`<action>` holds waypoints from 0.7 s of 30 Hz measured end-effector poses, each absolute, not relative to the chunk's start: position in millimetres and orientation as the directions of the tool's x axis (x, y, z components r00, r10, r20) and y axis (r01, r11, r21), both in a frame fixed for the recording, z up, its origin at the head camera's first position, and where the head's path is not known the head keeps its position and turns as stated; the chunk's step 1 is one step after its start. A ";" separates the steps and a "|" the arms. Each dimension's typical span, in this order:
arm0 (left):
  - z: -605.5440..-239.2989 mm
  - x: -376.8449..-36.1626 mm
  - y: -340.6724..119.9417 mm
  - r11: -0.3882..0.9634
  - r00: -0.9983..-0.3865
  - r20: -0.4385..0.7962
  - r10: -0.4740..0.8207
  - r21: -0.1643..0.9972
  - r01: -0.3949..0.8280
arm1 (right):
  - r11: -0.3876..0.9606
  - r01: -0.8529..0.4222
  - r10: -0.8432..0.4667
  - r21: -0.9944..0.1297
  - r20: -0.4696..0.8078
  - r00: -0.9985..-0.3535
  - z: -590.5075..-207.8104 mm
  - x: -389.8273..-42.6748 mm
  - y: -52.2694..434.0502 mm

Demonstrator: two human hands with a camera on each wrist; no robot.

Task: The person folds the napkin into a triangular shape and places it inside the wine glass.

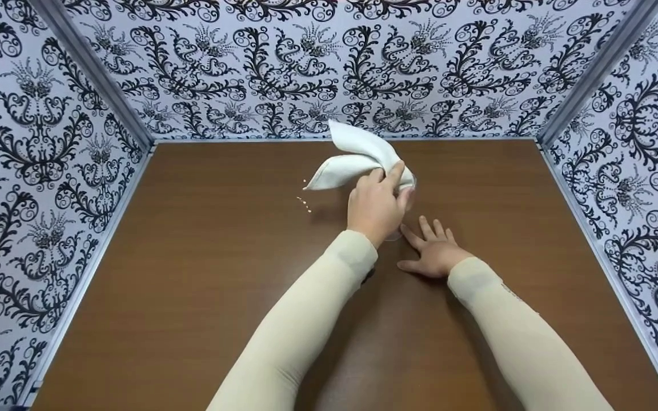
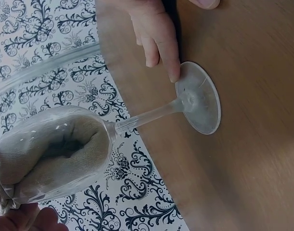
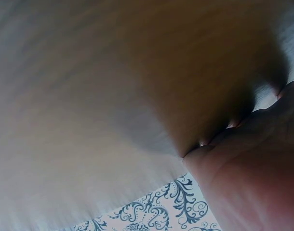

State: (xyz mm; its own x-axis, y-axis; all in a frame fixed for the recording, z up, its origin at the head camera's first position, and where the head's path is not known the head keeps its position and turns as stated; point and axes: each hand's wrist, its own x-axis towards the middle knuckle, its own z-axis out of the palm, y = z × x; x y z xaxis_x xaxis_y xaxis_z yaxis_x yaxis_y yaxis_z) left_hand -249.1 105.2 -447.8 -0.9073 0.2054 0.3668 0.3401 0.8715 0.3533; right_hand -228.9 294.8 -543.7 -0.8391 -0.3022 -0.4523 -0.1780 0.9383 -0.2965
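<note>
On the table (image 1: 192, 274), left hand (image 1: 376, 205) hides the glass (image 2: 65, 154).

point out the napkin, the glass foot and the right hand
napkin (image 1: 357, 154), head view, on the folded white cloth above the left hand
glass foot (image 2: 201, 98), left wrist view, on the round base
right hand (image 1: 434, 254), head view, on the back of the hand

The right hand (image 3: 255, 168) filled the frame's corner at four o'clock, seen from very close, its fingertips (image 3: 232, 124) pressed flat against the brown table (image 3: 113, 86). The table's surface was blurred and spread toward ten o'clock. At six o'clock, a strip of black-and-white patterned wall (image 3: 171, 207) showed beneath the table's edge.
</note>
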 end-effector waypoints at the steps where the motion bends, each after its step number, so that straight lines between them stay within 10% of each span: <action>1: -448.0 -248.9 105.2 0.872 -0.907 0.368 0.204 0.354 0.339 | 0.939 -0.177 -0.301 -0.296 -0.452 -0.839 -544.0 -229.0 294.8; 21: -449.8 -248.4 106.3 0.876 -0.914 0.356 0.195 0.355 0.326 | 0.936 -0.174 -0.304 -0.306 -0.451 -0.839 -542.2 -228.1 294.9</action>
State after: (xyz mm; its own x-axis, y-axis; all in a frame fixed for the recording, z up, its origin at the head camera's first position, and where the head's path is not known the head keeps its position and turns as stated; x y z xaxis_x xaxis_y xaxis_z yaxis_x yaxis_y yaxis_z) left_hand -248.4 106.3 -449.8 -0.9137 0.1951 0.3564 0.3257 0.8762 0.3553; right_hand -228.1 294.9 -542.2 -0.8390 -0.3038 -0.4515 -0.1740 0.9359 -0.3064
